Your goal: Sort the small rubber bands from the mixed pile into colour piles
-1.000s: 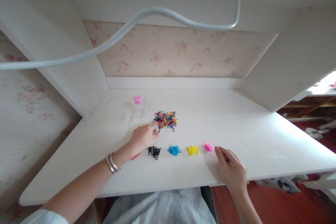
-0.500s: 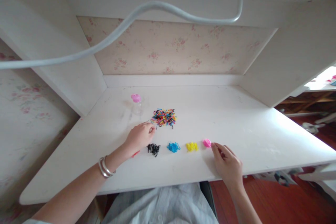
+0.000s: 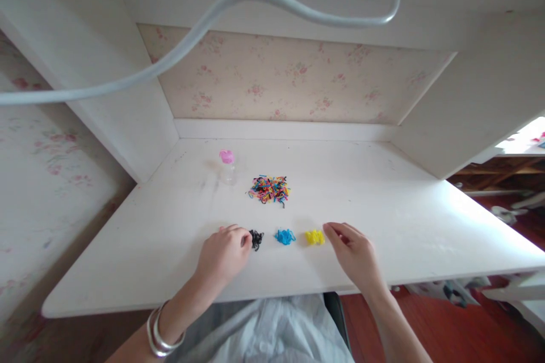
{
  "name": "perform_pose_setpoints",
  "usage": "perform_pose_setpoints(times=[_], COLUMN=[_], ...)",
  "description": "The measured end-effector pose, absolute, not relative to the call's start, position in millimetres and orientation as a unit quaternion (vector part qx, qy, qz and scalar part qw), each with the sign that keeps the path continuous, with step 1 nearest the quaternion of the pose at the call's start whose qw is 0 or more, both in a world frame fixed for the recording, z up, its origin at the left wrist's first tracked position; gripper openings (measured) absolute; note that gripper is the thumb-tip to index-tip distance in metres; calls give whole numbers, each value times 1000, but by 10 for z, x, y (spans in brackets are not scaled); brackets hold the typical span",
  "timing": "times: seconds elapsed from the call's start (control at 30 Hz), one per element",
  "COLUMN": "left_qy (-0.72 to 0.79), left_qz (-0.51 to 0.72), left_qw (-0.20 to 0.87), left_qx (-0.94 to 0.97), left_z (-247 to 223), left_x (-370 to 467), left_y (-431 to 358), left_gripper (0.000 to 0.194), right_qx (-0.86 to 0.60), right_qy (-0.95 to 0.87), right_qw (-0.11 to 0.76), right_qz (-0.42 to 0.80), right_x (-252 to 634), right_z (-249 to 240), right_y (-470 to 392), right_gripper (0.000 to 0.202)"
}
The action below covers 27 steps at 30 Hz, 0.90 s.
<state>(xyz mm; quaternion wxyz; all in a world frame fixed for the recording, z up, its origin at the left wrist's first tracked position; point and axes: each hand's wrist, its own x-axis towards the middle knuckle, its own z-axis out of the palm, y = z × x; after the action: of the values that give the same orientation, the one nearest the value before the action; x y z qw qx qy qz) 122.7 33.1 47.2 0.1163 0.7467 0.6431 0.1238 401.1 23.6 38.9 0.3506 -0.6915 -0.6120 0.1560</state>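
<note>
Silver bangles (image 3: 164, 336) circle my left wrist, past the near edge of the white desk (image 3: 392, 204). My left hand (image 3: 225, 254) is over the left half of the surface, toward its near edge, fingers curled in; I can't tell whether thumb and forefinger meet or grip a band. Farther back, toward the back left corner, a clear bottle (image 3: 228, 174) with a pink cap (image 3: 227, 156) stands upright. The black elastic bands (image 3: 256, 240) lie immediately right of my left fingertips, partly hidden by them. The mixed-colour heap of bands (image 3: 271, 189) sits behind, between the near and back edges, well clear of both hands. The blue bands (image 3: 285, 236) lie between my hands, along the near edge. Next come the yellow bands (image 3: 315, 237), just left of my right fingertips. My right hand (image 3: 354, 256) has thumb and forefinger pinched together at the tips.
</note>
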Motion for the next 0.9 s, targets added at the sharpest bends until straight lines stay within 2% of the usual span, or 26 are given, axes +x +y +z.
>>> perform_pose_setpoints(times=[0.1,0.23,0.33,0.63,0.9], left_qy=[631,624,637,677,684], left_qz=[129,175,232,317,337], left_qw=[124,131,124,127,177], left_qx=[755,750,725,652,622], left_z=[503,572,566,133,112], left_x=[1230,1052,737,-27,-24], left_y=[305,295,302,198,213], left_gripper=[28,30,29,32,34], right_qx=[-654,-668,-665,-649,-604], right_qy=[-703,-732,-742,-759,-780], right_qw=[245,100,49,28,161], right_qz=[134,92,68,39,40], right_x=[3686,3374,3291,3242,3121], right_z=[579,594,501,421,607], right_y=[464,823,1002,1025,722], right_gripper=[34,28,27,32,30])
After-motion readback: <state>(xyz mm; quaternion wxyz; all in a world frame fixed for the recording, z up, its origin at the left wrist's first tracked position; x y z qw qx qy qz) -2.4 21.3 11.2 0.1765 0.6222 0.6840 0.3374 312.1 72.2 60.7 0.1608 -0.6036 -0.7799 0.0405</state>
